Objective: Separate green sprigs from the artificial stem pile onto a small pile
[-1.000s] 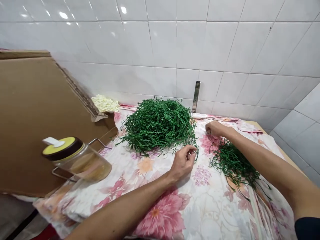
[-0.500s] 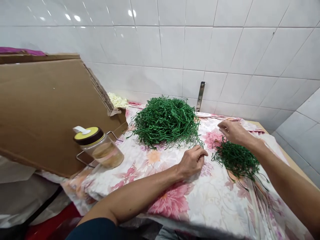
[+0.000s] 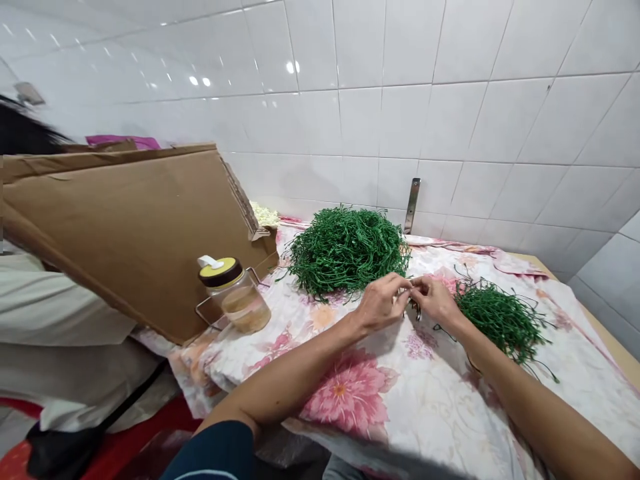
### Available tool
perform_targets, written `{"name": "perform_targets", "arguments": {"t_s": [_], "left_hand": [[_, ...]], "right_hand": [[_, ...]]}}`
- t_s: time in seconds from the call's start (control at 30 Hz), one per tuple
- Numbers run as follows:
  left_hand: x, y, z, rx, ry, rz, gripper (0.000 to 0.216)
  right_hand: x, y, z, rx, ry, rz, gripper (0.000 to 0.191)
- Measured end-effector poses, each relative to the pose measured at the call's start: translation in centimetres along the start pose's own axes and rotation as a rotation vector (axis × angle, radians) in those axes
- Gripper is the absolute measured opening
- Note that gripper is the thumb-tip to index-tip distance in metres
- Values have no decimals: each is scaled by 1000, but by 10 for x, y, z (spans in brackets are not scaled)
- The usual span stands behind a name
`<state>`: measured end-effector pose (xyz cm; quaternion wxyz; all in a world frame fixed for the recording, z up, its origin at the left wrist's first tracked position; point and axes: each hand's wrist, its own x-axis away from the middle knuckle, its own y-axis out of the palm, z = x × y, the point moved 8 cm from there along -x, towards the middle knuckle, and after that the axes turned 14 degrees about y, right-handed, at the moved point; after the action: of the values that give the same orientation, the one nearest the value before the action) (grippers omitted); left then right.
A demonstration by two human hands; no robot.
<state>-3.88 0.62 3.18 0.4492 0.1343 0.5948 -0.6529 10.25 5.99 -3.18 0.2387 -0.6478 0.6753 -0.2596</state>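
My left hand (image 3: 383, 301) and my right hand (image 3: 434, 298) meet above the floral cloth (image 3: 350, 393), fingertips pinched together on a thin green stem (image 3: 413, 301) between them. A big heap of green stems (image 3: 349, 249) lies just behind my left hand. A smaller heap of green stems (image 3: 500, 319) lies right of my right wrist, close to my forearm.
A clear jar with a yellow lid (image 3: 235, 295) sits in a wire holder at the cloth's left edge. A large cardboard sheet (image 3: 130, 220) leans behind it. Small white pieces (image 3: 265, 215) lie by the tiled wall (image 3: 450, 120). A metal bracket (image 3: 412, 204) is fixed to the wall.
My right hand came back from the far side of the cloth to meet my left hand; both now pinch a stem. The view swung left and lifted.
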Motion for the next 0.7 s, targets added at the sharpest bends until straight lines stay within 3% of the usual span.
{"name": "perform_targets", "arguments": {"t_s": [0.17,0.33,0.5,0.6,0.7], "left_hand": [[-36,-53,-30,-375,-135,60,28],[-74,-99,-85,-689,-352,-1,33],[-74,-97,-136,-651,-518,-268,47],[-65,-103,-148,-652,-549,-269,31],[-58,-125,-154,-681,-588,-174,23]], "right_hand": [[13,11,5,44,-46,34,27],[18,22,4,118,-111,34,28],[20,24,3,160,-163,50,30],[20,25,3,174,-175,63,28],[22,26,2,182,-183,73,27]]}}
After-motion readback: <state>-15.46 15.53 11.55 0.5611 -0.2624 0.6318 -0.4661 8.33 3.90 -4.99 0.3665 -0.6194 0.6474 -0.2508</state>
